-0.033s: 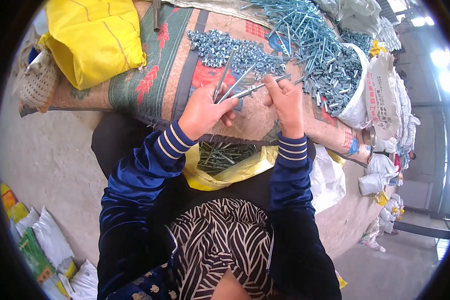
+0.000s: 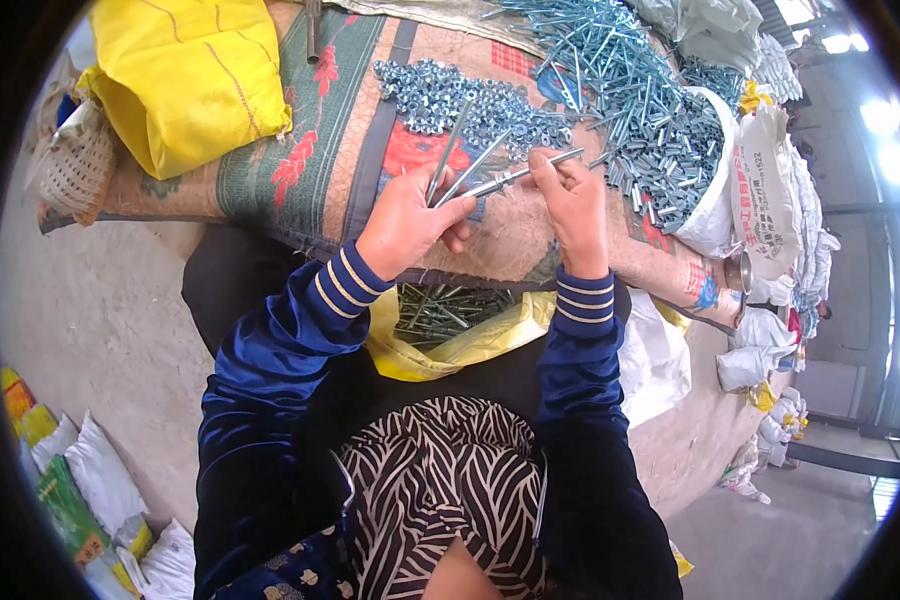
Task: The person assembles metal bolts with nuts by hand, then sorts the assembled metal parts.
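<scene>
Over the near edge of a patterned cloth-covered table [image 2: 510, 245], my left hand [image 2: 405, 228] is closed around several thin metal rods [image 2: 477, 166] that fan out past the fingers. One of them, a bolt with a collar-like piece on its shaft [image 2: 488, 186], reaches across to my right hand [image 2: 572, 205]. The thumb and fingers of that hand pinch the bolt near its far end. Just beyond my hands lies a spread of small shiny nuts [image 2: 435, 95]. Below them, an open yellow sack [image 2: 410, 365] at my lap holds many more rods.
Long bolts [image 2: 590, 50] are heaped at the back right, beside short metal sleeves [image 2: 665, 160] spilling from a white sack [image 2: 715, 225]. A yellow bag [image 2: 185, 90] sits at the left, near a metal bar [image 2: 313, 35]. A small metal cup [image 2: 738, 272] stands at the right edge.
</scene>
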The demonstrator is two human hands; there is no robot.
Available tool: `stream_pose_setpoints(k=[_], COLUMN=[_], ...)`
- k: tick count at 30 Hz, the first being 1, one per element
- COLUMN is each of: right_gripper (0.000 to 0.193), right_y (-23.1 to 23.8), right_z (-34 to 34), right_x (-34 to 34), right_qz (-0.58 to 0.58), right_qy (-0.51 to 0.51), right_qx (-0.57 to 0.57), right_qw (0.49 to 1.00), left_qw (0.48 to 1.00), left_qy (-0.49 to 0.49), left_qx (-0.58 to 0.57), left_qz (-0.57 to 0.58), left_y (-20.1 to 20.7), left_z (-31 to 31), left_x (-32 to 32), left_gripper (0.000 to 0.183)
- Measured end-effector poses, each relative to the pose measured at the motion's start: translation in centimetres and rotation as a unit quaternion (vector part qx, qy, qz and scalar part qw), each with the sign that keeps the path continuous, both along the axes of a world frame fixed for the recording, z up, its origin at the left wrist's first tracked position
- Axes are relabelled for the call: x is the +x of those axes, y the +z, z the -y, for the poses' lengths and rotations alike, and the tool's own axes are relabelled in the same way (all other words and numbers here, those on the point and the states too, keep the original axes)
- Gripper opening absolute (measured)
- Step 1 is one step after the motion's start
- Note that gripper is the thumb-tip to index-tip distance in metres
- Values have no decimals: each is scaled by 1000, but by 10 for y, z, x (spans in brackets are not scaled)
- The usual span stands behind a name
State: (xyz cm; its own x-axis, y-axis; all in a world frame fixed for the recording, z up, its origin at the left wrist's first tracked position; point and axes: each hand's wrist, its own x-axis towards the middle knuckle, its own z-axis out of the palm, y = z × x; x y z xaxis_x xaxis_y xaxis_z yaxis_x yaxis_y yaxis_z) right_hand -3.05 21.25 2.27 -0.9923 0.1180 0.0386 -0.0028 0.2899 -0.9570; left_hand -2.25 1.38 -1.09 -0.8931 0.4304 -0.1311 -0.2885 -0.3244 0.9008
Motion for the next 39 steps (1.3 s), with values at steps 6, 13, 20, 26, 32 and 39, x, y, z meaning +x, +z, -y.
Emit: stream_pose_setpoints(k=[6,13,20,26,32,39], right_gripper=[39,32,22,26,15,24], right_y=[15,3,4,12,-2,9], right_z=[-4,1,2,5,8,-31], right_x=[0,4,4,16,13,29], right_qz=[151,33,107,66,50,-6], right_qy=[16,38,92,125,41,202], right_qx=[39,-114,-24,-132,-88,169], right_qw=[988,992,990,981,994,965], left_qw=[1000,999,979,956,856,997], left_qy=[10,28,39,69,129,-62], left_qx=[-19,-29,-129,-182,-292,-15], left_qz=[2,-19,-151,-218,-407,52], left_y=[3,4,9,4,3,-1], left_z=[-1,-1,-4,-2,-14,12], left_x=[2,4,10,13,17,-2], left_gripper=[14,13,12,11,13,24])
